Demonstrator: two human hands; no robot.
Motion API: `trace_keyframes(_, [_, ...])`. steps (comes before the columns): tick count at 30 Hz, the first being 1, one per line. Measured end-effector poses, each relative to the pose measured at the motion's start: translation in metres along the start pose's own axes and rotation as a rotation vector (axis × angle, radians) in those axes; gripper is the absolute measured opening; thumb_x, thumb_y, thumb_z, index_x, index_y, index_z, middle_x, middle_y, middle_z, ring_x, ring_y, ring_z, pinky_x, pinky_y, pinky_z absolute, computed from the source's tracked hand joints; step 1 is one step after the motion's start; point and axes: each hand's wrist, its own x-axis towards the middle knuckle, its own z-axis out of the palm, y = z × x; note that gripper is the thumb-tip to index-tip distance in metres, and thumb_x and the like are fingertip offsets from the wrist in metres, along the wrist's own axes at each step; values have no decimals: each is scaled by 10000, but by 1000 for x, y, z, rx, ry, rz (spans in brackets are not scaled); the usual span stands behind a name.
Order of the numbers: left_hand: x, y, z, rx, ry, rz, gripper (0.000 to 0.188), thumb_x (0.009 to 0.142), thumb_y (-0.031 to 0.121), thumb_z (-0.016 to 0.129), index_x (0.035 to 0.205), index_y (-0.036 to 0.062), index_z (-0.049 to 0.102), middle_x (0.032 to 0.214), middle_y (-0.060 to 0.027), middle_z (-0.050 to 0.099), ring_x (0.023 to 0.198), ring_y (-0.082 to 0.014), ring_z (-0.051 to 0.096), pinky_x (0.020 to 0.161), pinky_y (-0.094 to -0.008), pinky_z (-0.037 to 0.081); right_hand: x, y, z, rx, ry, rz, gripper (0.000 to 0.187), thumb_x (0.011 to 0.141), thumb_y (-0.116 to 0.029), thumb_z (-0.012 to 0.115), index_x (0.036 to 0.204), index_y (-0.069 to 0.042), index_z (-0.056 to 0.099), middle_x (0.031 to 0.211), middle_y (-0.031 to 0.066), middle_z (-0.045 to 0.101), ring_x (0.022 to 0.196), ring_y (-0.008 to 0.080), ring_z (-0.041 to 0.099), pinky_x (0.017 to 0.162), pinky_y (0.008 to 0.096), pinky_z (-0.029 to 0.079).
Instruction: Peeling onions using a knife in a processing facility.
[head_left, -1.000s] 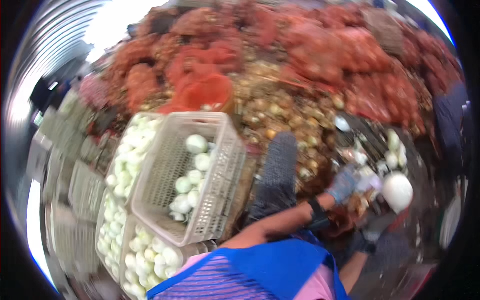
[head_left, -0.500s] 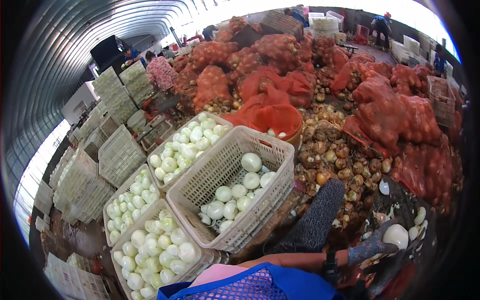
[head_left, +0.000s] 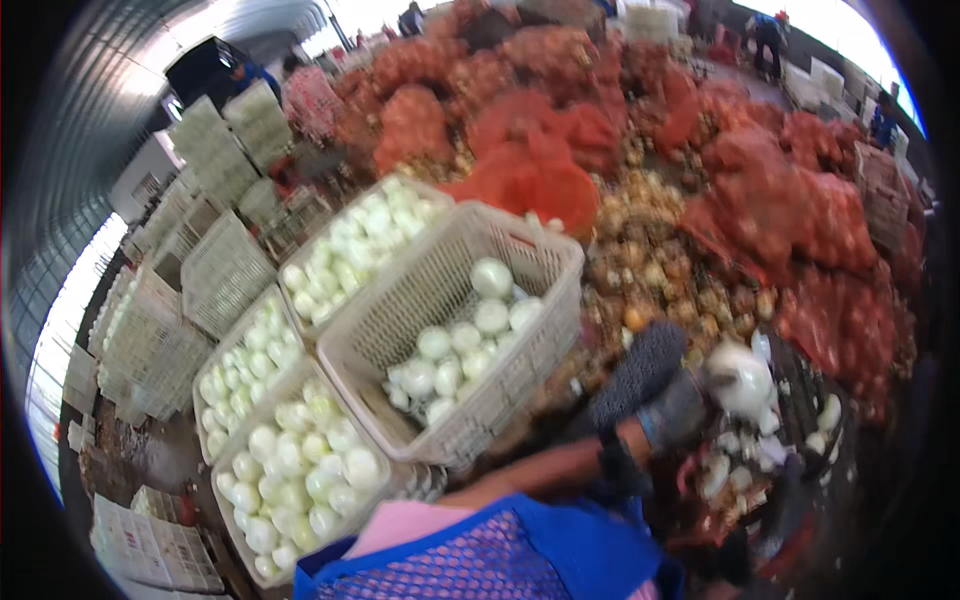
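My left hand (head_left: 675, 408), in a grey-blue glove with a dark band at the wrist, is closed around a white peeled onion (head_left: 742, 382). It is just right of a dark grey cloth-covered knee (head_left: 645, 368) and above a litter of pale onion peelings (head_left: 740, 468). My right hand (head_left: 782, 535) is low at the right, dark and smeared by motion; its fingers cannot be made out. Left of the left hand stands a pale slatted crate (head_left: 360, 352) partly filled with peeled onions (head_left: 465, 340).
Crates of peeled onions (head_left: 300, 478) stand at the left, with stacked crates (head_left: 150, 350) beyond. Unpeeled onions (head_left: 650, 255) are heaped ahead, beside full red mesh sacks (head_left: 755, 200). A red mesh-covered tub (head_left: 545, 195) stands behind the nearest crate. People (head_left: 768, 45) are farther back.
My left hand has moved left and up with the onion, from the far right to beside the knee. The whole view has shifted slightly.
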Motion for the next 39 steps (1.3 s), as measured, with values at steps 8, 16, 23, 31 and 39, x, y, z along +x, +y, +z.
trace_keyframes(8, [-107, 251, -58, 1585, 632, 485, 375, 843, 117, 600, 1196, 23, 516, 1144, -98, 550, 992, -158, 552, 906, -330, 434, -35, -30, 29, -83, -149, 229, 561, 764, -145, 694, 1252, 26, 477, 1175, 182, 554, 972, 252, 558, 863, 338, 443])
trace_keyframes(16, [-167, 329, -104, 1666, 1271, 883, 643, 774, 235, 710, 1296, -9, 424, 1216, -197, 513, 1099, -248, 502, 922, -330, 402, -38, 28, 29, -304, -201, 240, 355, 766, -211, 626, 1028, 15, 548, 913, 185, 599, 819, 314, 591, 719, 390, 473])
trace_keyframes(23, [4, 187, -11, 1571, 347, 672, 344, 876, 112, 529, 1184, -42, 520, 1228, -125, 496, 1054, -195, 558, 852, -281, 490, -39, 11, 22, 472, -179, 596, 308, 876, -212, 525, 1087, 12, 537, 956, 119, 623, 633, 161, 596, 486, 271, 495])
trace_keyframes(31, [161, 89, -87, 566, 414, -15, 204, 837, 177, 616, 991, 45, 610, 885, -70, 626, 797, -215, 616, 704, -345, 520, -18, 24, 29, 958, -69, 779, 371, 934, -309, 482, 1248, -112, 463, 851, 60, 648, 600, 155, 620, 495, 271, 529])
trace_keyframes(39, [206, 185, -244, 990, 607, -12, 205, 796, 224, 639, 942, 81, 628, 770, -42, 613, 616, -173, 561, 557, -306, 470, -3, 29, 52, 774, -144, 790, 300, 860, -217, 526, 1081, -14, 529, 846, 86, 621, 584, 134, 573, 444, 224, 457])
